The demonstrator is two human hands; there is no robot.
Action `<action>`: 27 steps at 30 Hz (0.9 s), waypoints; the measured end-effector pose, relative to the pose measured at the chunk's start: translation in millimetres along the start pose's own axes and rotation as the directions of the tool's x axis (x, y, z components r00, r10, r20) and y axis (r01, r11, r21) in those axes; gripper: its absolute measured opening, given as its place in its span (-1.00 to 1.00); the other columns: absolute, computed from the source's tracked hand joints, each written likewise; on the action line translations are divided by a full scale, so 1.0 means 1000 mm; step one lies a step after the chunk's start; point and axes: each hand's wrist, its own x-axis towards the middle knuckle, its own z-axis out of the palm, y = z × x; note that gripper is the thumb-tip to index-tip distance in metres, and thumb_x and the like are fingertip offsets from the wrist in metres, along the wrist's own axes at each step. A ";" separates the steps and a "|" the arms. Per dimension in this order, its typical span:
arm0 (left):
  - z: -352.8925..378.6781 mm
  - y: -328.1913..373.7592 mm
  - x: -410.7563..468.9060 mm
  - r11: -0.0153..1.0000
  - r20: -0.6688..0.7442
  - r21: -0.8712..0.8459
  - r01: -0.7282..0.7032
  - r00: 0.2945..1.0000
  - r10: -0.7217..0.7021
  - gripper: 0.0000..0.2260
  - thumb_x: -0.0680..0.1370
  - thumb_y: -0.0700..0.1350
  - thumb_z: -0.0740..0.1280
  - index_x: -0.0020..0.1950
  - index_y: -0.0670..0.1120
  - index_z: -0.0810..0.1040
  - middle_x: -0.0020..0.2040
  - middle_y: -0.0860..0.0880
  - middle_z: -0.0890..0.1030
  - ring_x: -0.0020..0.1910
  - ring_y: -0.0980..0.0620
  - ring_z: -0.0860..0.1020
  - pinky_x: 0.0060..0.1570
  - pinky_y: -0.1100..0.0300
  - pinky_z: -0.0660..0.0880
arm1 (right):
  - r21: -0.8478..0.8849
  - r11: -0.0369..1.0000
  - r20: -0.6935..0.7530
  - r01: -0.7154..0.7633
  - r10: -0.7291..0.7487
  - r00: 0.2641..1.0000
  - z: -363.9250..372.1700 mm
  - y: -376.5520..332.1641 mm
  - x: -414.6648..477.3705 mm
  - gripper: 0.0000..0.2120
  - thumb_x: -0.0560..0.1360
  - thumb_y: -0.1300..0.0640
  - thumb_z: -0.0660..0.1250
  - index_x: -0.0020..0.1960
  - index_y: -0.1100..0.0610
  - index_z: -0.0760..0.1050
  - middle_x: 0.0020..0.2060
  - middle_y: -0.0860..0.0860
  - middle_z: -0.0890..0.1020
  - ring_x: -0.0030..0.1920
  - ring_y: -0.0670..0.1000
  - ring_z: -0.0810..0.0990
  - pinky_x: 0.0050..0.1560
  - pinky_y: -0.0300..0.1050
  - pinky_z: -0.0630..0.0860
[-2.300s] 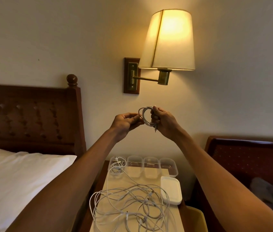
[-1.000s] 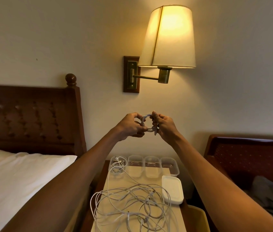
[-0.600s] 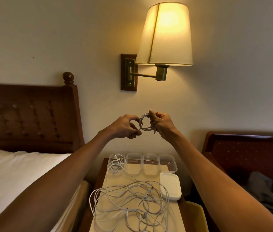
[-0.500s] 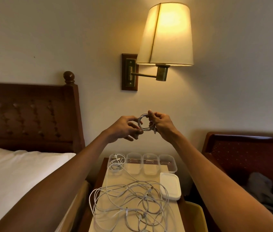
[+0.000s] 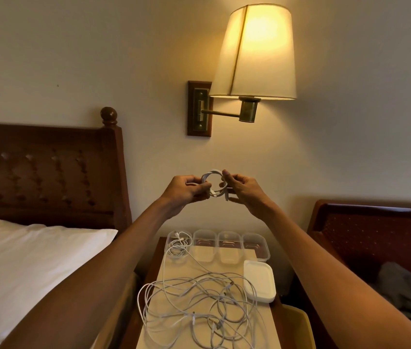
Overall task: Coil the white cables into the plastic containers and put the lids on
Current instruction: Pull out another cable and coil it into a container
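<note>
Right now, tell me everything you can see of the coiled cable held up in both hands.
The coiled cable is thin, white and looks plastic-sheathed, wound into a small round loop of several turns. It is held upright in the air, well above the table. The left hand pinches its left side, and the right hand pinches its right side. Two plug ends stick out at the bottom of the loop.

No writing could be read anywhere: the plastic containers (image 5: 204,233), the stack of lids (image 5: 260,282), the coiled cable (image 5: 212,172) and the lamp's wall plate (image 5: 199,108) showed no legible label, brand, number or sign.
</note>
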 end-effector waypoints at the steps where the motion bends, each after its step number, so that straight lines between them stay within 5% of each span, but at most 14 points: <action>1: 0.000 -0.001 0.000 1.000 -0.023 -0.015 -0.012 1.000 0.012 -0.78 0.54 -0.24 0.40 0.15 -0.30 0.59 -0.06 -0.18 0.64 -0.08 -0.06 0.66 -0.02 0.16 0.63 | -0.027 0.999 0.048 -0.037 0.038 0.998 0.000 0.002 -0.003 -0.53 0.50 -0.16 0.31 0.20 0.20 0.51 0.07 0.09 0.65 0.09 0.05 0.62 0.10 -0.01 0.54; 4: 0.000 -0.005 0.000 0.998 -0.087 -0.060 -0.028 0.996 0.023 -0.80 0.54 -0.26 0.39 0.14 -0.32 0.59 -0.02 -0.23 0.65 -0.07 -0.10 0.67 -0.03 0.17 0.64 | 0.001 0.995 0.155 -0.099 0.098 0.983 -0.001 0.008 -0.008 -0.40 0.41 -0.14 0.42 0.31 0.19 0.45 0.16 0.11 0.60 0.16 0.07 0.60 0.19 0.03 0.54; 8: 0.007 -0.008 0.000 0.993 -0.103 -0.118 -0.016 0.995 0.004 -0.82 0.59 -0.25 0.33 0.12 -0.33 0.60 -0.02 -0.26 0.65 -0.06 -0.13 0.67 -0.06 0.16 0.65 | 0.197 0.975 0.155 -0.104 0.074 0.985 0.001 0.011 -0.008 -0.56 0.51 0.15 0.40 0.32 0.31 0.43 0.13 0.21 0.60 0.11 0.13 0.63 0.05 -0.09 0.61; 16: 0.011 -0.008 0.007 0.980 -0.177 -0.197 0.011 0.983 -0.047 -0.77 0.65 -0.21 0.26 0.10 -0.34 0.62 0.04 -0.31 0.66 -0.04 -0.13 0.68 -0.06 0.14 0.65 | 0.377 0.924 0.065 -0.057 0.036 0.997 0.011 0.011 -0.005 -0.70 0.57 0.32 0.27 0.29 0.34 0.44 -0.02 0.21 0.64 -0.03 0.12 0.68 0.02 -0.09 0.64; 23: -0.007 -0.020 0.004 0.973 -0.196 0.230 0.022 0.980 0.024 -0.80 0.64 -0.07 0.30 0.16 -0.16 0.59 0.04 -0.17 0.64 -0.08 -0.06 0.64 -0.04 0.10 0.61 | 0.342 0.939 -0.035 -0.019 0.033 0.999 0.016 0.024 0.004 -0.82 0.61 0.36 0.18 0.05 0.23 0.55 -0.21 0.10 0.51 -0.19 0.01 0.51 -0.02 -0.19 0.56; 27: -0.031 -0.046 0.006 0.913 -0.231 0.408 0.005 0.968 0.097 -0.87 0.63 -0.07 0.31 0.11 -0.06 0.61 -0.06 -0.04 0.65 -0.17 0.04 0.61 -0.13 0.10 0.57 | 0.250 0.966 -0.076 -0.072 0.094 0.993 0.005 0.049 0.012 -0.77 0.65 0.32 0.12 0.17 0.29 0.52 -0.26 0.09 0.43 -0.26 -0.02 0.38 -0.14 -0.23 0.46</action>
